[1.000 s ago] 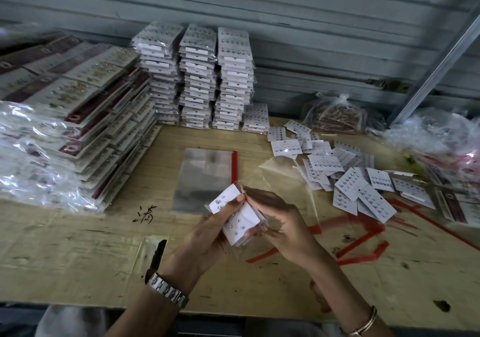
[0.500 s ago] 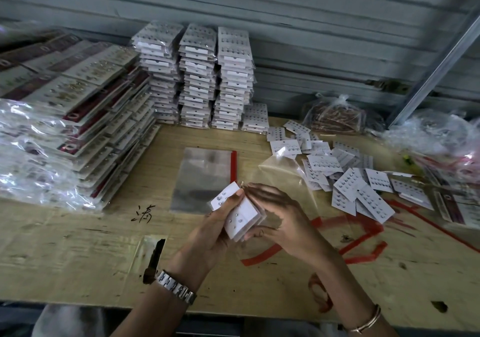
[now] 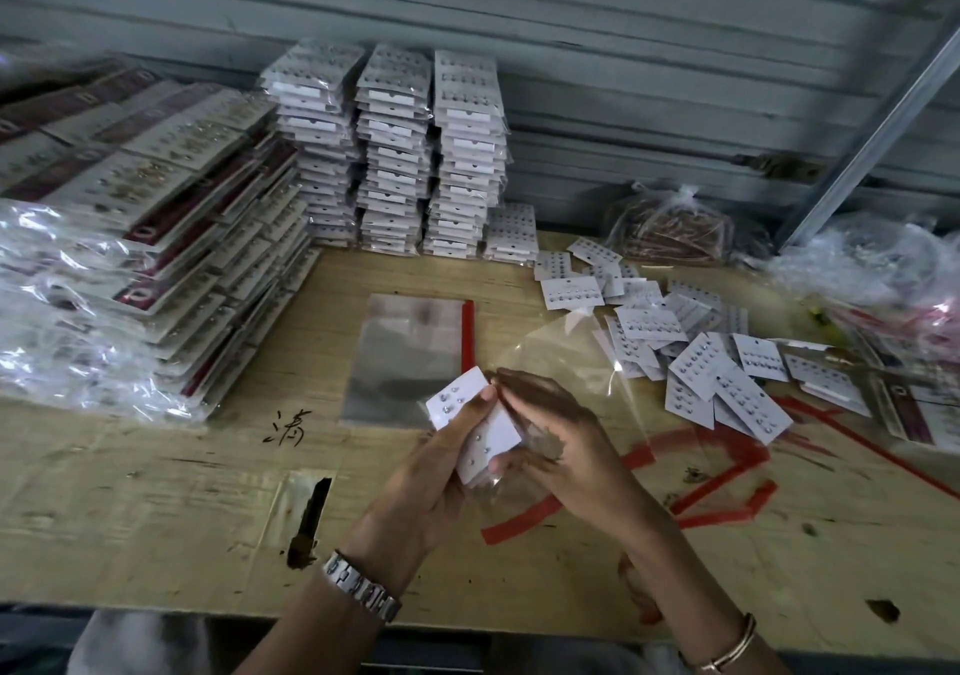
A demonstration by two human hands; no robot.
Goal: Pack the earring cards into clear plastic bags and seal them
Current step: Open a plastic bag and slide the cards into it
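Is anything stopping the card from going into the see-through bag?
Nothing visible is in the way. The left hand holds the card right against the bag, which the right hand holds. I can't tell if the card's end is already inside.

Worn wooden bench (image 3: 156, 508) against a grey ribbed wall (image 3: 623, 76)
Red tape strips (image 3: 519, 522), a black handwritten character (image 3: 284, 427) and a dark gouge (image 3: 311, 518) mark the bench top. A metal bar (image 3: 872, 139) leans across the wall at the right, and a tied bag of reddish-brown pieces (image 3: 670, 230) sits at the back near its foot.
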